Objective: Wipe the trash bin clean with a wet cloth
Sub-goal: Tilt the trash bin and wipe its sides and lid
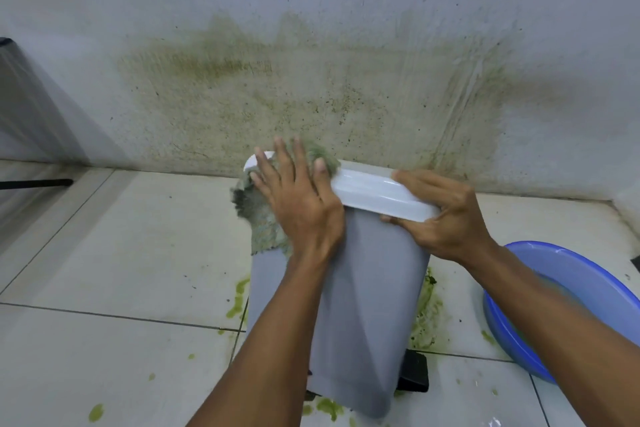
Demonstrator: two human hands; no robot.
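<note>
Now the tilted trash bin (pixel 349 305) leans lid-first toward the wall; left hand (pixel 298 204) flat on the cloth (pixel 259 218), right hand (pixel 446 218) fingers clamp lid

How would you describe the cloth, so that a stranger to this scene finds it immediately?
Start at the grey trash bin standing before the stained wall. At its white lid, the left hand presses flat on the cloth. It is the only fuzzy, greenish-grey thing there; everything beside it is smooth plastic.

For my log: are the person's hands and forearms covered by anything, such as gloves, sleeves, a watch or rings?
No. Both the left hand and the right hand are bare, with no gloves, rings or watch showing. Both forearms are uncovered down to the frame edge; no sleeve is visible.
</note>
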